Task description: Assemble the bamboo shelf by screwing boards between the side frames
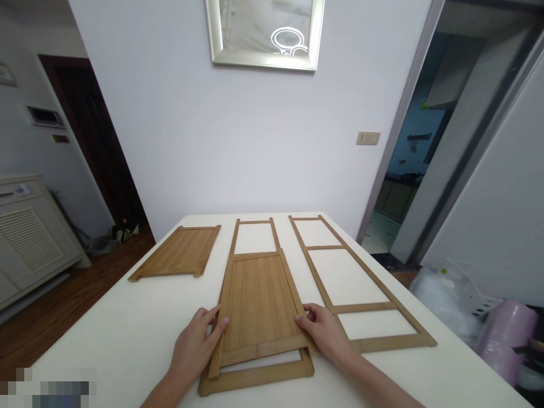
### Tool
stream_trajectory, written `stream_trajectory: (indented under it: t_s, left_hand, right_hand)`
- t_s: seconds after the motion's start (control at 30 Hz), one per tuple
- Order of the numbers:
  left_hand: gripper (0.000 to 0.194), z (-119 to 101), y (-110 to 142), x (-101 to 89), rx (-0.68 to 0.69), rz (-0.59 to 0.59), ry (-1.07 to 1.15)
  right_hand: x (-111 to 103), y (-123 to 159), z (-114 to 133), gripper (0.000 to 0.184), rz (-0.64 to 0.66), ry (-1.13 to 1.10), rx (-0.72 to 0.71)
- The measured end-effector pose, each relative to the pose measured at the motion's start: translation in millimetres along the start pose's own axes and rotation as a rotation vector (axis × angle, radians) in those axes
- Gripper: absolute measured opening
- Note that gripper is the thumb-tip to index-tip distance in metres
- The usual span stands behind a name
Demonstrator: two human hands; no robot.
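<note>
A wooden panel with raised side rails lies between my hands, over a long open wooden frame on the table. The panel sits slightly askew, and the frame shows beyond its far and near ends. My left hand pinches the panel's left rail, thumb on top. On the opposite side, my right hand grips the right rail, its thumb on the upper face. The fingertips under the rails are hidden.
Left on the white table lies another wooden panel. A second open frame with crossbars lies at the right. Behind the table rises a wall. Plastic-wrapped items stand beyond the right edge.
</note>
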State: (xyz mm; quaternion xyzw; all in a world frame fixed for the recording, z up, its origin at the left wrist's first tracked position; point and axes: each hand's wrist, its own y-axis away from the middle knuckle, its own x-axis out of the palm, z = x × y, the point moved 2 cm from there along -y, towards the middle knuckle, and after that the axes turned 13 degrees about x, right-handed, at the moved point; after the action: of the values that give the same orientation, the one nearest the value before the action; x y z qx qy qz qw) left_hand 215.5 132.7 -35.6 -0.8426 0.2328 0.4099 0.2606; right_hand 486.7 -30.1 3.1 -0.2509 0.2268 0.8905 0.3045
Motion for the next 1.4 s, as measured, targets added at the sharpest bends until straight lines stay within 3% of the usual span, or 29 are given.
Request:
stream_trajectory:
  t_s: [0.1, 0.3, 0.57, 1.0, 1.4]
  left_hand:
    - [0.053, 1.7, 0.1, 0.5, 0.006, -0.007, 0.018]
    - [0.047, 6.6, 1.1, 3.7, 0.031, -0.025, 0.005]
    - [0.040, 8.8, 1.7, 4.6, 0.051, -0.067, -0.013]
    - [0.040, 5.1, 1.1, 1.6, 0.025, -0.042, -0.003]
    - [0.038, 5.3, 2.0, 3.3, 0.044, -0.053, -0.030]
  right_hand:
    - [0.5, -2.6, -3.6, 0.022, -0.004, -0.119, 0.026]
    - [3.8, -4.9, -10.7, 0.027, 0.173, -0.576, 0.189]
    - [-25.4, -19.6, -5.5, 0.039, 0.099, -0.807, 0.043]
    - [-99.9, -56.9, -31.8, 0.032, -0.152, -0.822, 0.162]
    - [-154.5, -38.2, -82.8, 0.038, -0.252, -0.816, 0.295]
